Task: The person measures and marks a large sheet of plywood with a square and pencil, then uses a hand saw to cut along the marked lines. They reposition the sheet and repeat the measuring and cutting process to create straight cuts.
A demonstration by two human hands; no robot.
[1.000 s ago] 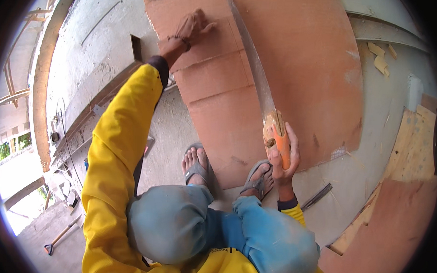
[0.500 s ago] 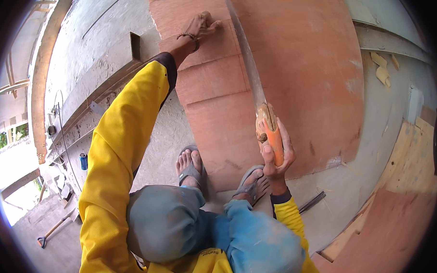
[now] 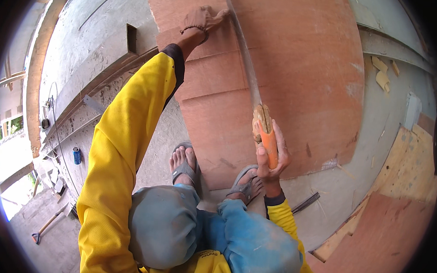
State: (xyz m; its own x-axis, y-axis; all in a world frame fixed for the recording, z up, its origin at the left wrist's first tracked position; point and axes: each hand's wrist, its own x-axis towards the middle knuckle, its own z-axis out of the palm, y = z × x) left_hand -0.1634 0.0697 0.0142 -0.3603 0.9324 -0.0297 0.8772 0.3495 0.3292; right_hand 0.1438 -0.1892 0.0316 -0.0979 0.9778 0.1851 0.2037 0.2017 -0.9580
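Observation:
A handsaw with a long metal blade [image 3: 245, 55] and a worn wood and orange handle [image 3: 270, 143] lies over a large reddish-brown plywood sheet [image 3: 307, 82]. My right hand [image 3: 277, 160] is closed round the handle, its thumb on the near side. The blade points away from me, and its far tip runs out at the top edge. My left hand [image 3: 203, 20] rests on the plywood left of the blade, empty, its thumb stretched out to the blade's side. The other fingers show only in part. Straight lines cross the sheet left of the blade.
My sandalled feet [image 3: 184, 164] stand at the sheet's near edge. A hollow metal beam [image 3: 101, 60] lies at the left, with a blue can [image 3: 77, 155] and an orange-handled tool [image 3: 49, 224] nearer. Wood offcuts [image 3: 382, 75] and more plywood [image 3: 383, 233] lie at the right.
My left thumb has moved right, up to the blade. The right hand and saw handle have shifted and turned slightly. The whole view has moved a little.

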